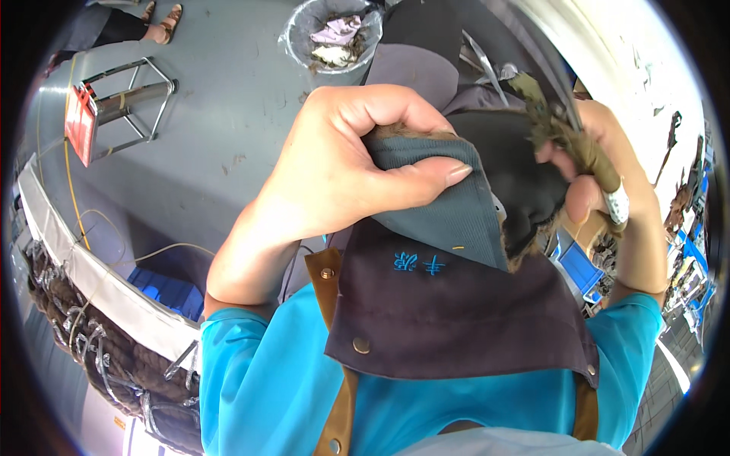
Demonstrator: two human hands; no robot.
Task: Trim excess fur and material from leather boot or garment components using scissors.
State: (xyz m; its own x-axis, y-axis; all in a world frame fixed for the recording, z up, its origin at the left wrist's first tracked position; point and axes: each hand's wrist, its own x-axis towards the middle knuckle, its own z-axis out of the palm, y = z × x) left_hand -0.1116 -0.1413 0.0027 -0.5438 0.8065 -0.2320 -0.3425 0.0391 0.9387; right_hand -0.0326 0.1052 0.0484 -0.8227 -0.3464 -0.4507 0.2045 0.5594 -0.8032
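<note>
My left hand [342, 163] is closed in a pinch on a fur piece, its thumb pressing flat on the grey-blue ribbed fabric [437, 201]. Brown fur shows along the edges, and the fur piece's smooth black side [517, 152] faces up to the right. My right hand [589, 159] is at the right end of the piece, partly smeared by motion. Its fingers are curled around an olive-green cloth-wrapped thing [585, 152] with a white end and ragged strips; its exact kind I cannot make out.
Ahead stands a bin [293, 38] with a clear liner and scraps. A red-topped metal-legged stool [80, 125] is at the left, near another person's feet [167, 26]. Brown fur pieces [114, 365] hang at the lower left. A white surface [639, 68] curves along the right.
</note>
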